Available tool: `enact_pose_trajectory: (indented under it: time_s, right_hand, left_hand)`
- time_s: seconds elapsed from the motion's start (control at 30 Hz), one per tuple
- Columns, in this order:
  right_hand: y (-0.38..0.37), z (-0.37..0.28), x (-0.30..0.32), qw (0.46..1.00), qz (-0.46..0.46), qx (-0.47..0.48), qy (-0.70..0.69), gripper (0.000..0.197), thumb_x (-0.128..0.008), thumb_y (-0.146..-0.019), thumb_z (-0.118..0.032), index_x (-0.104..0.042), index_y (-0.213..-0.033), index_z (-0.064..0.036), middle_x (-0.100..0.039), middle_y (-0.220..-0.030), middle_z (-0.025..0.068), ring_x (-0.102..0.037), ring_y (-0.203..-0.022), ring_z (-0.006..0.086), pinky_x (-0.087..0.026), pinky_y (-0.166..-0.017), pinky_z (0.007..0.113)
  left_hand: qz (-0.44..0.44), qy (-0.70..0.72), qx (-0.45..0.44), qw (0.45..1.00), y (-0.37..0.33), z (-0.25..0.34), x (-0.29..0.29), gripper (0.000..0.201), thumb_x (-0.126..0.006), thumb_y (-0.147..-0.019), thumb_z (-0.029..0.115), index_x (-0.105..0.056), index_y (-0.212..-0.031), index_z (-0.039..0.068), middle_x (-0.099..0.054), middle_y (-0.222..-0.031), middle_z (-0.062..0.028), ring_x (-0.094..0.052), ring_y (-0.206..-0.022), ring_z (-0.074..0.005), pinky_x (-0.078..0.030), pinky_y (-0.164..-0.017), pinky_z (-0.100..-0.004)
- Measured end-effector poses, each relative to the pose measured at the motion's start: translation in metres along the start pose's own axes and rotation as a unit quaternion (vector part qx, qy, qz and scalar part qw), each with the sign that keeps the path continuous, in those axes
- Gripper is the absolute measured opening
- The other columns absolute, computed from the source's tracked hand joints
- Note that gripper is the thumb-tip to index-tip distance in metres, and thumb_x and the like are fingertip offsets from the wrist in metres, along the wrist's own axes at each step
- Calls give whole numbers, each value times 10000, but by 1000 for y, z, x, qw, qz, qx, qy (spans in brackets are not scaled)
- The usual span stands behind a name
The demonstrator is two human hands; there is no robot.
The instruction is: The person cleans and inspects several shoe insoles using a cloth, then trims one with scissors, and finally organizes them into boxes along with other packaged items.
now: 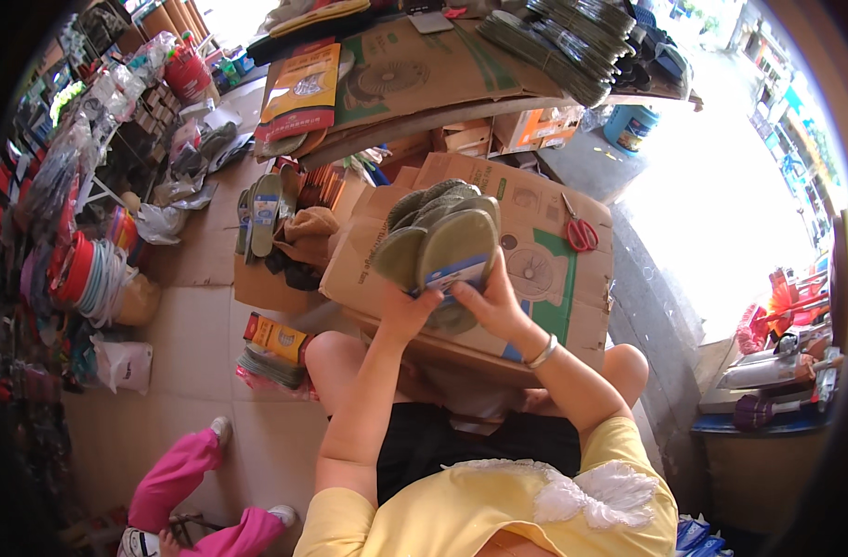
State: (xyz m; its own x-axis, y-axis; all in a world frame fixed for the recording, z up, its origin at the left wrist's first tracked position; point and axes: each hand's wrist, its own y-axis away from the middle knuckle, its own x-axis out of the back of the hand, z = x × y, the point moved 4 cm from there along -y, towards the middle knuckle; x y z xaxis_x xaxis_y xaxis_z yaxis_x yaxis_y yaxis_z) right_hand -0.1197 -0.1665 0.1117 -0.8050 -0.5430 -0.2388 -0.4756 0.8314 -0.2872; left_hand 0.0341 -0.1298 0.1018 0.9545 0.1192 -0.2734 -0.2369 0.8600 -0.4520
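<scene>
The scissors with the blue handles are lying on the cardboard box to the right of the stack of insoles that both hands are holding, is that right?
Not quite: the scissors have red handles, not blue. The head view shows them lying on the cardboard box, to the right of the stack of insoles. The left hand and right hand both hold that stack.

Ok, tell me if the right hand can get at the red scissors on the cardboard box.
Probably yes. The red scissors lie in the open on the cardboard box, up and to the right of the right hand, with nothing between them. That hand is busy on the stack of green insoles, so it must let go first.
</scene>
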Motion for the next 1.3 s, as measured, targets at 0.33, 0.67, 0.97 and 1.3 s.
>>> enact_pose_trajectory:
  time_s: [0.33,0.67,0.97,1.3]
  right_hand:
    - [-8,20,-6,981,-6,62,183,835,-727,-786,-128,-159,-1390,-21,-371,-1297,178,-400,-1212,251,-342,-1020,366]
    - [20,50,8,968,72,-181,160,266,-740,-780,-133,-527,-893,-21,-577,-820,28,-506,-736,77,-432,-638,224]
    - [-26,43,48,972,223,-56,44,153,-620,-878,-87,-485,-933,-44,-570,-815,17,-528,-714,74,-438,-605,207]
    - [-35,76,79,932,59,-162,319,399,-668,-839,-261,-535,-1109,1,-640,-868,112,-612,-776,161,-490,-658,286]
  left_hand:
    - [95,12,106,990,-3,-23,2,723,-774,-760,298,-377,-1296,18,-518,-1188,-80,-513,-1087,-177,-444,-910,-317]
    - [173,138,249,943,48,-42,20,535,-630,-898,335,-393,-1293,62,-542,-1189,-84,-556,-1069,-203,-486,-884,-341]
    - [219,193,288,912,93,-34,41,631,-678,-855,363,-361,-1307,58,-546,-1193,-101,-564,-1070,-223,-496,-885,-364]
    - [256,204,304,895,107,-36,52,593,-638,-885,364,-352,-1303,55,-553,-1155,-116,-589,-1021,-232,-528,-843,-377]
